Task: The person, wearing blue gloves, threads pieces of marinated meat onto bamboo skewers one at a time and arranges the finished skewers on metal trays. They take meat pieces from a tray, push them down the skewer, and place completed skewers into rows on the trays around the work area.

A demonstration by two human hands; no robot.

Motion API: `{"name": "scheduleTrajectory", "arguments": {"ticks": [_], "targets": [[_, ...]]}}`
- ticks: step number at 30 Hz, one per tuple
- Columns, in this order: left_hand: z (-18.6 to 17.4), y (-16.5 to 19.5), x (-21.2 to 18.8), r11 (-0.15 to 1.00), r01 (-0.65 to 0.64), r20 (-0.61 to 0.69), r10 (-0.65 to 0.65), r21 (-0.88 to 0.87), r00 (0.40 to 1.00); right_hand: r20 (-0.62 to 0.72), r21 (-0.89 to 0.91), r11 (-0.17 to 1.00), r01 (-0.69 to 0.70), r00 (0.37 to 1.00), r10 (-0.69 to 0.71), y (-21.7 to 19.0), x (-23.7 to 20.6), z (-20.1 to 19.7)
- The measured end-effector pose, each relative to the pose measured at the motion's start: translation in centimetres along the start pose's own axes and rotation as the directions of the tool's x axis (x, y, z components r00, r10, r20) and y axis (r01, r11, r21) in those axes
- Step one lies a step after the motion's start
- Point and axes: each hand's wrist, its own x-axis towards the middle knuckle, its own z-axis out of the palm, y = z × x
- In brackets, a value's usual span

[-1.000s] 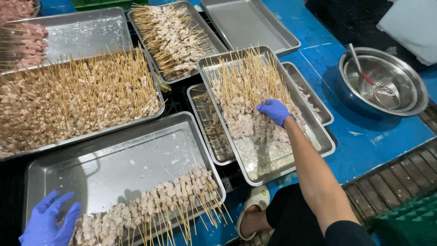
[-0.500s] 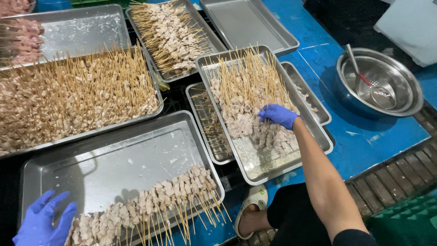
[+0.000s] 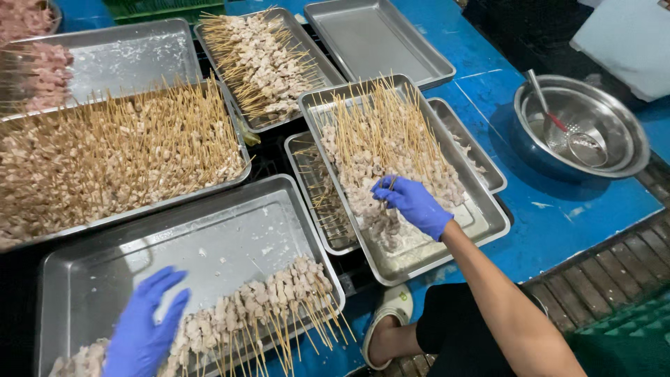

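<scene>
Meat skewers (image 3: pixel 391 150) in tray (image 3: pixel 488 223), right hand (image 3: pixel 412 202) pinched on one; left hand (image 3: pixel 143 328) spread flat.

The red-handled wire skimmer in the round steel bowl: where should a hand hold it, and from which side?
Grip the red-handled wire skimmer by the upper end of its handle, coming from above at the far rim of the round steel bowl. The handle slants up and sticks out over that rim, while the mesh scoop lies low inside the bowl.

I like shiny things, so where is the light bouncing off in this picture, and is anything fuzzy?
Head view: glare streaks the empty tray and the steel bowl; the left hand at the bottom edge looks slightly soft; the right hand is sharp.
</scene>
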Motion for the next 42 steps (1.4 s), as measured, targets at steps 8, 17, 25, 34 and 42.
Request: {"name": "scheduleTrajectory", "arguments": {"ticks": [8,17,25,34,42], "targets": [[18.0,19.0,6.5,0.854,-0.300,0.218,0.418,-0.425,0.882,-0.080,-0.101,0.992,0.074,0.993,-0.083,-0.6,-4.5,2.1],[31.3,22.7,10.6,0.908,-0.154,0.210,0.250,-0.389,0.945,-0.080,0.124,0.992,0.015,0.997,-0.005,0.8,-4.7,-0.2],[31.6,22.2,11.0,0.891,-0.302,0.254,0.396,-0.338,0.883,-0.111,-0.140,0.990,0.012,0.993,-0.028,1.7,-4.6,-2.4],[29.7,21.8,10.9,0.823,-0.287,0.249,0.448,-0.490,0.859,-0.243,-0.174,0.983,-0.062,0.970,0.018,3.9,-3.3,-1.9],[29.0,21.7,11.4,0.860,-0.269,0.282,0.413,-0.433,0.866,-0.261,-0.253,0.967,0.010,0.962,-0.078,4.3,-3.0,-1.8]]}}
